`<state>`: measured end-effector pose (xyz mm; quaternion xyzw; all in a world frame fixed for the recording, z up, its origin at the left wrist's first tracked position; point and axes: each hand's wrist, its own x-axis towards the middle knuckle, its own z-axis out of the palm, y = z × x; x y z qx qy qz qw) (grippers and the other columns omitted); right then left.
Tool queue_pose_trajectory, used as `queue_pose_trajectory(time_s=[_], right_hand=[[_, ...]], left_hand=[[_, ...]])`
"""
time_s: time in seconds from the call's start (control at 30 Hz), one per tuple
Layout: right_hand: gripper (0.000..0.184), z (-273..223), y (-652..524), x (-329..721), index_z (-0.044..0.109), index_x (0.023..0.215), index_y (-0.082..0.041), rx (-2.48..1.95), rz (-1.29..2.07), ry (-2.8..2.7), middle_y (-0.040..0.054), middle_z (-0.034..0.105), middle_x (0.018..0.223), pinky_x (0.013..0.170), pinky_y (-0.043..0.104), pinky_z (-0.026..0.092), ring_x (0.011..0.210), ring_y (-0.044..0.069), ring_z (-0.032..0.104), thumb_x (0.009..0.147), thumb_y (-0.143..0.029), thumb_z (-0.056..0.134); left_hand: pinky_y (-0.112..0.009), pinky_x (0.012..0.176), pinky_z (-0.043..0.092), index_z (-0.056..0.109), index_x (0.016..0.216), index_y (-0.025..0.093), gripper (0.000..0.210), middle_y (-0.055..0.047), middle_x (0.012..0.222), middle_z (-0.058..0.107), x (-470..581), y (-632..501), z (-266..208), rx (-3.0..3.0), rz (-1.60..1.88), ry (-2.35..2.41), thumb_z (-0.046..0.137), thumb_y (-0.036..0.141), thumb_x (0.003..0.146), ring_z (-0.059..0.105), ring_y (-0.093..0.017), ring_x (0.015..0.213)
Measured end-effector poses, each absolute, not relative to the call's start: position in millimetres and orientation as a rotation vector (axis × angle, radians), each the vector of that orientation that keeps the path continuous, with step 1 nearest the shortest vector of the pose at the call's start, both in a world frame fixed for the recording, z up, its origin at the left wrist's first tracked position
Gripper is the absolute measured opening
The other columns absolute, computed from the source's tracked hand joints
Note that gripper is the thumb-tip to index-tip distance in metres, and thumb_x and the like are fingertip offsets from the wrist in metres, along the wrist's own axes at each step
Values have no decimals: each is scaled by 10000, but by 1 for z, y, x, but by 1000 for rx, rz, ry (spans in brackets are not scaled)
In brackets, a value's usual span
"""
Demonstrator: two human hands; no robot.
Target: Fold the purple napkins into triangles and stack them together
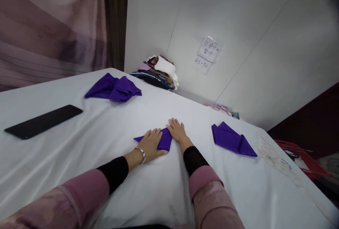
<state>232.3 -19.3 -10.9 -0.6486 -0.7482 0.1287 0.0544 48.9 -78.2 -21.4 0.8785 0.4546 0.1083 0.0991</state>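
from here, the folded purple cloth (165,139) sits mid-table on the white tablecloth (106,130), pointed end left; left hand (151,146) lies flat on it, fingers nearly straight, right hand (177,130) flat at its r. edge, neither gripping anything afaict. second purple cloth (231,139), well apart on the r., looks folded too; crumpled purple cloth (113,87), far l., isn't, so prob. that's what's left to do

One loose purple cloth bundle (113,88) lies near the far-left corner of the white-draped surface (92,140), one small folded purple cloth (164,140) mid-surface, one folded purple cloth wedge (233,140) near the far-right corner: three cloths. One flat black rectangular slab (43,121) lies toward the left edge.
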Motion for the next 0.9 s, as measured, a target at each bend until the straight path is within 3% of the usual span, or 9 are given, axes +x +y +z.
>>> queue_pose_trajectory(time_s=[0.27,0.37,0.5,0.8,0.9], right_hand=[[647,6,-17,246,146,1450,-119,-2201,410,-1891,121,81,1521,1085,503,72,1398,227,47,931,-503,117],[612,13,-35,230,154,1452,-151,-2010,317,-2018,84,72,1525,1103,455,45,1400,192,15,939,-484,145],[564,10,-60,203,239,1434,-214,-1672,371,-2380,49,166,1514,1112,413,39,1397,171,69,936,-479,257],[595,-2,-30,220,254,1428,-230,-1805,529,-2365,34,160,1513,1102,466,7,1396,177,75,925,-546,219],[584,-4,-18,228,310,1406,-224,-1792,593,-2218,28,214,1500,1106,439,-19,1393,171,98,911,-534,304]], left_hand=[[-483,1101,153,353,1367,75,900,-197,1470,273,50,-79,-19,2611,315,1343,366,718,738,214,-327,1366],[-489,1101,150,349,1367,59,904,-205,1472,260,50,-80,-18,2606,310,1340,371,710,740,209,-333,1366],[-499,1092,164,344,1376,105,890,-182,1455,320,50,-80,-20,2614,362,1317,372,718,732,233,-338,1357],[-491,1106,133,335,1375,84,891,-191,1463,301,51,-79,-20,2581,349,1329,394,699,733,220,-334,1362],[-491,1104,141,355,1366,97,880,-185,1465,300,51,-79,-20,2587,352,1338,392,705,730,220,-334,1363]])
